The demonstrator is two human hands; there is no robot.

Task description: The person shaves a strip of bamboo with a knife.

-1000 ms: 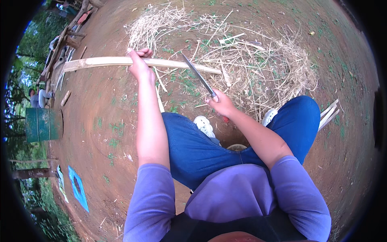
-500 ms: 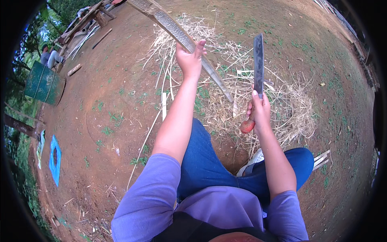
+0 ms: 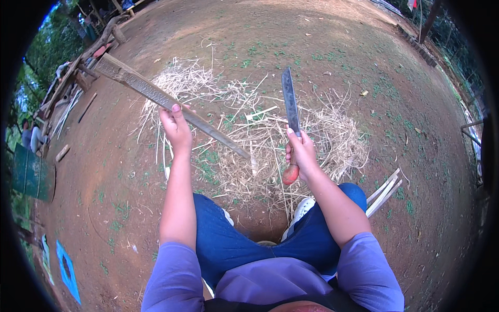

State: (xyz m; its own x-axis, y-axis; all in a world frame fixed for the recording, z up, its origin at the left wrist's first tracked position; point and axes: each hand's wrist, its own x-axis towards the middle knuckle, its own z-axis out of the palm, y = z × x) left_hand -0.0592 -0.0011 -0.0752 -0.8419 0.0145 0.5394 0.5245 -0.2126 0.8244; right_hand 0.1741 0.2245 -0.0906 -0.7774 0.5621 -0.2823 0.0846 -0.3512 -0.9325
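My left hand [image 3: 176, 131] is closed round a long, brownish split bamboo piece [image 3: 214, 135], its thumb along the upper side. The piece slants from a broad, rough end at the upper left to a narrower end low over the shavings. In my right hand [image 3: 303, 155] is a machete [image 3: 291, 103], its dark blade pointing up and away from me. A rounded red butt [image 3: 290, 175] ends its handle, below my fingers. Blade and bamboo piece are apart. Beneath both lies a wide heap of pale, curly shavings [image 3: 332, 138].
Several pale split strips [image 3: 384, 192] lie beside my right knee. To the left are a green metal drum [image 3: 32, 174], a short log [image 3: 63, 153] and a blue sheet with a hole [image 3: 65, 270]. A person [image 3: 36, 138] sits beyond the drum. Rough timbers [image 3: 67, 78] stand farther back.
My view has shifted, so more ground shows ahead. The bamboo piece lies at a flatter slant, and its narrow end is farther from the machete. Both hands keep their hold.
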